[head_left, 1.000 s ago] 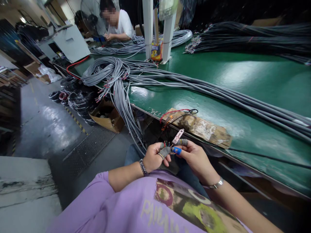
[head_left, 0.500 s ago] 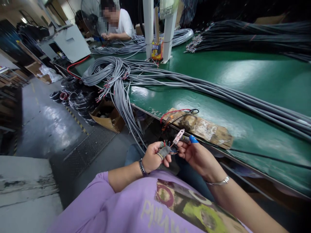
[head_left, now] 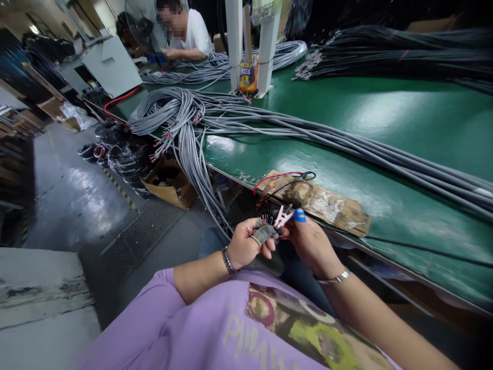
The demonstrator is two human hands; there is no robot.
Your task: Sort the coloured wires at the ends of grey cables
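Observation:
My left hand (head_left: 246, 242) is closed round the end of a grey cable (head_left: 264, 235). Thin coloured wires (head_left: 263, 221), red, green and blue among them, fan out above its fingers. Just to the right, my right hand (head_left: 308, 240) pinches a pale pink clip (head_left: 283, 218) shaped like a clothes peg. Its jaws point up and left, close beside the wires; whether they touch a wire is too small to tell. Blue tape or a cover (head_left: 299, 215) wraps the right thumb tip. The right fingertips are partly hidden behind the thumb.
Long grey cables (head_left: 292, 128) run across the green table (head_left: 385, 118) and hang over its edge. A taped cardboard piece (head_left: 327, 205) with red and black leads lies at the front edge. Dark cable bundles (head_left: 404, 59) lie behind. A co-worker (head_left: 188, 36) sits across the table.
My right hand has turned and moved slightly left, so the pink clip now shows its two arms in profile near the wires. My left hand has stayed nearly in place.

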